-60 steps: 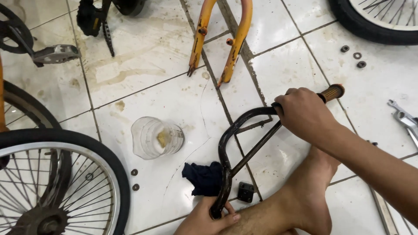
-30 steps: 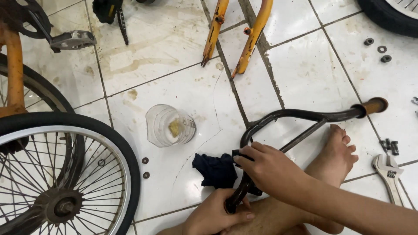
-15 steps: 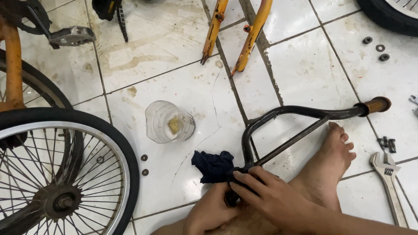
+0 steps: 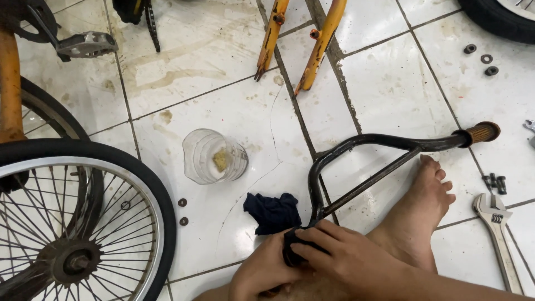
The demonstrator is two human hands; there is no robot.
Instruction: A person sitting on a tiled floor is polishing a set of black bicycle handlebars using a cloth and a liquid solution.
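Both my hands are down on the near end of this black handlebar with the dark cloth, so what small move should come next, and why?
Probably slide the right hand with the dark blue cloth up the black metal handlebar. Both hands, the left hand too, crowd its near end, while the long curved tube toward the brown grip lies bare and untouched.

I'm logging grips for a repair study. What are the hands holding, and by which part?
Both the right hand and the left hand clasp the black handlebar at its near end, by the dark grip.
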